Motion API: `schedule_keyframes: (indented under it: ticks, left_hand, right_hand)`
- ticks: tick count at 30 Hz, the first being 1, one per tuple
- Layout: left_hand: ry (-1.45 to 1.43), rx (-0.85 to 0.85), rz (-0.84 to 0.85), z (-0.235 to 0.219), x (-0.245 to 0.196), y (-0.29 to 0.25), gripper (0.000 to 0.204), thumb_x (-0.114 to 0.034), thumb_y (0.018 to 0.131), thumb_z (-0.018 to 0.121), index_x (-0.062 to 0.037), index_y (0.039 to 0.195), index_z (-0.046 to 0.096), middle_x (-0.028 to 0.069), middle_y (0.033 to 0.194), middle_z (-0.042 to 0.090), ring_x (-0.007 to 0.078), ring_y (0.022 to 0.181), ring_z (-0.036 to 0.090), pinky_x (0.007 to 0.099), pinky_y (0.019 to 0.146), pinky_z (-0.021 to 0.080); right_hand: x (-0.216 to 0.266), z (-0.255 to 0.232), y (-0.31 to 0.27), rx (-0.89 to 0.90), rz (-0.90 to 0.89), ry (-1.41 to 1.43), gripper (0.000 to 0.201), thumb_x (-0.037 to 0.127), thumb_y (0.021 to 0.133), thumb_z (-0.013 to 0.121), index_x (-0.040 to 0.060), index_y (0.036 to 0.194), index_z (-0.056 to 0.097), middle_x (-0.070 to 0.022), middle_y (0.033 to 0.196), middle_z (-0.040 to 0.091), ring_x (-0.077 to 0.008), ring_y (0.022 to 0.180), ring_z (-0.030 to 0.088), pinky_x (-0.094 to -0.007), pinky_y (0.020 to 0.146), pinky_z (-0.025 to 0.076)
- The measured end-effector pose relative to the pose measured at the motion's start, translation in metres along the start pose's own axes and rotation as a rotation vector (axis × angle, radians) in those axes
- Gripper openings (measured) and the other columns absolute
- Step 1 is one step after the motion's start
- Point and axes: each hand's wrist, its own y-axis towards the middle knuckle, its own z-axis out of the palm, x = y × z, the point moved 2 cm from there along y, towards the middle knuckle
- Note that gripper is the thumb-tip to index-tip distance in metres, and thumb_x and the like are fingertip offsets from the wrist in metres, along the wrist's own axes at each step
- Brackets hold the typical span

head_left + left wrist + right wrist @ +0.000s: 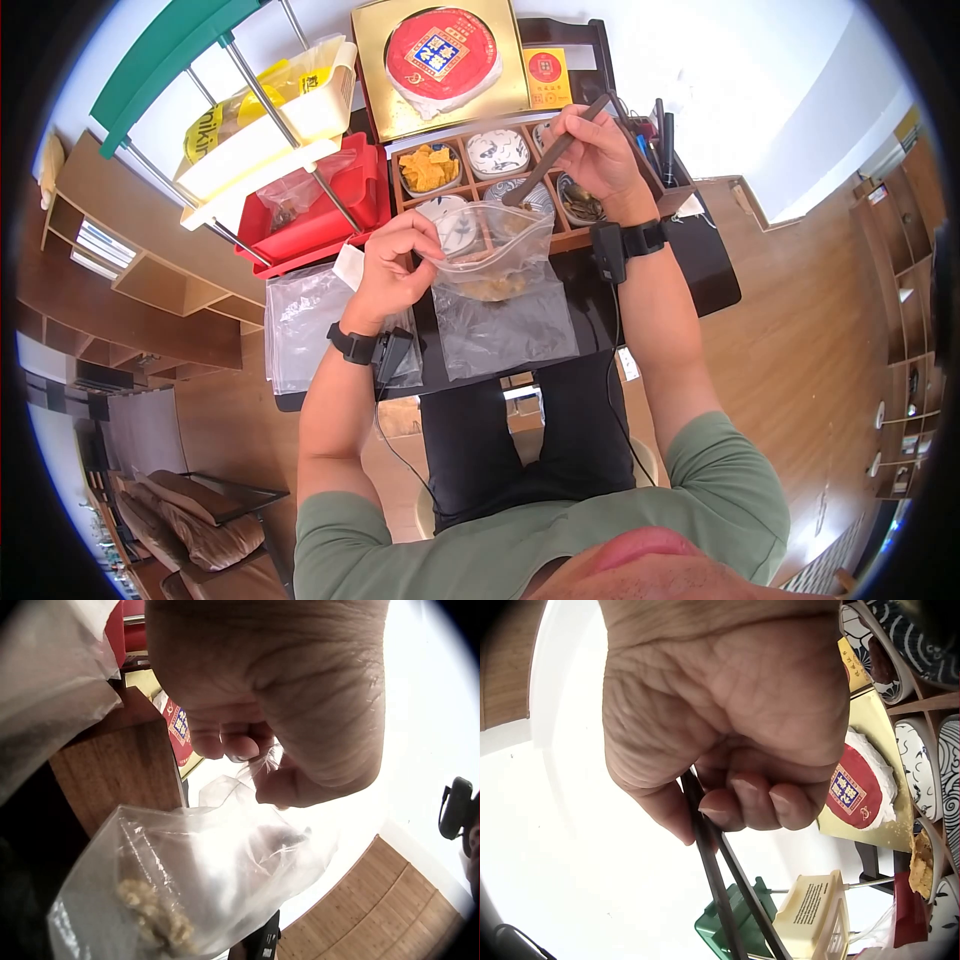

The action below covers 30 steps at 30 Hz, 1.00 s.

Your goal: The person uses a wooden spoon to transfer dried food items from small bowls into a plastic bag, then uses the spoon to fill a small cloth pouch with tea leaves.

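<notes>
My left hand [393, 265] pinches the rim of a clear zip bag [510, 250] at its left side. Small yellowish-brown pieces [154, 911] lie at the bottom of this bag. In my right hand [600, 165] I grip dark wooden tongs [548, 163], whose two slim arms [718, 900] point away from the palm in the right wrist view. The tips reach down to the bag's opening and overlap its far rim in the head view. Behind the bag stands a divided wooden box [478, 176] with patterned bowls, one holding yellow dried pieces [430, 169].
Flat clear bags [300, 335] lie on the dark table [700, 265] at left, and another [505, 335] below the held bag. A red basket [365, 195] and cream rack tray [250, 130] stand left. Behind sits a gold box [375, 50] with a red round package [445, 60].
</notes>
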Motion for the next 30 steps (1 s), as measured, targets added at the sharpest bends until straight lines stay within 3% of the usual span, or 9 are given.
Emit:
schedule_keyframes:
  ticks: [6, 14, 30]
  left_hand:
    - [0.006, 0.003, 0.003, -0.0007, 0.0002, 0.0000, 0.022, 0.017, 0.069, 0.058, 0.0000, 0.079, 0.068, 0.0068, 0.090, 0.060, 0.0154, 0.084, 0.058, 0.0257, 0.075, 0.044]
    - [0.014, 0.006, 0.013, -0.0015, 0.0012, -0.0003, 0.021, 0.017, 0.069, 0.058, 0.0001, 0.077, 0.067, 0.0070, 0.091, 0.060, 0.0142, 0.083, 0.057, 0.0246, 0.073, 0.044]
    - [0.022, 0.012, 0.011, -0.0004, -0.0011, 0.0005, 0.021, 0.017, 0.068, 0.057, 0.0003, 0.076, 0.066, 0.0074, 0.090, 0.059, 0.0147, 0.082, 0.057, 0.0253, 0.073, 0.043]
  right_hand:
    - [0.0001, -0.0005, 0.0002, -0.017, -0.016, 0.014, 0.015, 0.013, 0.098, 0.065, -0.0002, 0.105, 0.068, -0.0065, 0.096, 0.072, -0.0121, 0.085, 0.067, -0.0271, 0.077, 0.052]
    - [0.0002, -0.0004, 0.0020, -0.053, -0.040, 0.016, 0.015, 0.015, 0.098, 0.064, 0.0002, 0.097, 0.069, -0.0076, 0.089, 0.071, -0.0126, 0.073, 0.063, -0.0263, 0.065, 0.048]
    - [-0.0013, -0.0044, 0.0040, -0.102, -0.045, 0.069, 0.014, 0.013, 0.097, 0.065, -0.0002, 0.095, 0.070, -0.0075, 0.086, 0.070, -0.0152, 0.076, 0.065, -0.0287, 0.069, 0.050]
